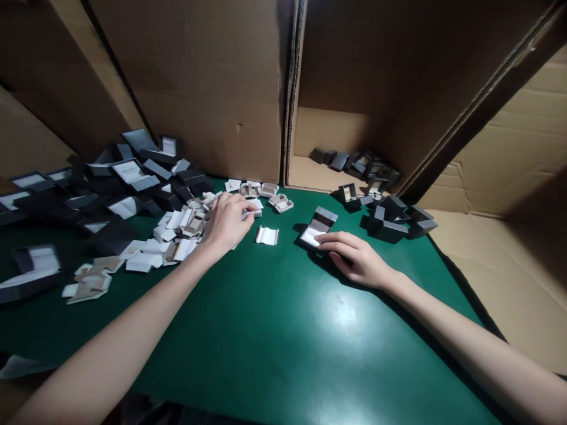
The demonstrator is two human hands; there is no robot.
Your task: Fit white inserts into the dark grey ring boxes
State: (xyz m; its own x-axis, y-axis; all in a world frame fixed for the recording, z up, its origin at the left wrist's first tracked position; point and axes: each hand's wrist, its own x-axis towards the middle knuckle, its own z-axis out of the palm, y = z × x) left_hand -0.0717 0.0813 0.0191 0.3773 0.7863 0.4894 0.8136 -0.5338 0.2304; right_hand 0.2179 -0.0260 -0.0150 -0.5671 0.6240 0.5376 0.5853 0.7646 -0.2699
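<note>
My left hand [228,221] reaches into a heap of small white card inserts [177,233] on the green table, its fingers curled round one insert at the heap's right edge. My right hand [357,257] lies on the table with fingers stretched out, the fingertips touching the front of an open dark grey box with a white lining [318,225]. A single white insert [267,235] lies between my two hands.
A pile of open dark grey boxes [110,183] fills the left of the green table [283,330]. More small grey boxes [394,215] sit at the right and inside a cardboard carton [354,162]. Cardboard walls [212,88] stand behind; cardboard lies at the right edge.
</note>
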